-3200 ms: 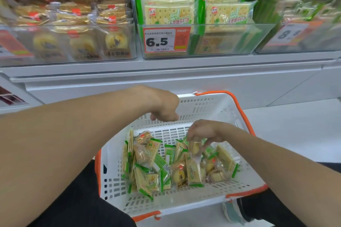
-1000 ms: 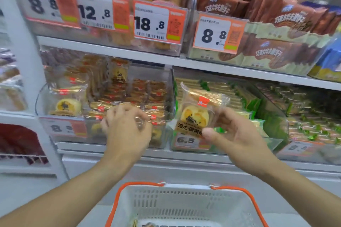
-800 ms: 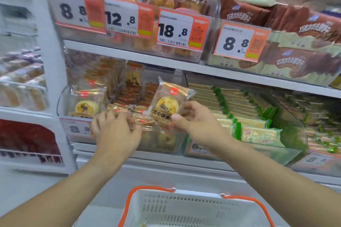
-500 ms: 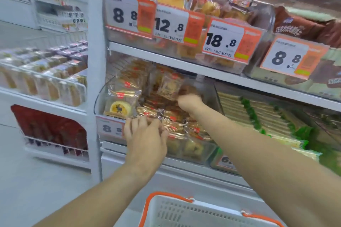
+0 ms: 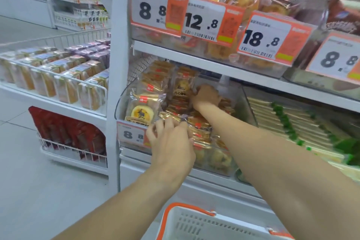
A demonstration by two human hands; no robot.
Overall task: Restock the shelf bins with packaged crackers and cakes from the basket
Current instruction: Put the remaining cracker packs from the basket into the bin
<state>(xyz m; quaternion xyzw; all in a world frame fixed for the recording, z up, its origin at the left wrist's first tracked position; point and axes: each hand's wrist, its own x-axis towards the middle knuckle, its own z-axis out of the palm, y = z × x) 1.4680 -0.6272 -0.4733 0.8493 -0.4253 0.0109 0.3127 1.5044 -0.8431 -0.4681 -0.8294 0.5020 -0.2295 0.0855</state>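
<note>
- The right hand (image 5: 206, 97) reaches deep into the clear cake bin (image 5: 245, 107) at the middle of the frame, its fingers curled round an upright wrapped cake packet (image 5: 182, 86) at the back of the stacked packets.
- The left hand (image 5: 171, 146) rests at the bin's front edge, lower centre, fingers spread and lying on the gold-wrapped cake packets (image 5: 196, 122) there; it grasps nothing.
- A packet showing a round yellow cake (image 5: 141, 112) stands at the bin's front left, above the 8.8 price tag (image 5: 131, 135).
- Green-edged cracker packs (image 5: 292, 124) fill the bin at right.
- The white basket with orange rim (image 5: 196, 222) sits at the bottom edge; its contents are out of view.
</note>
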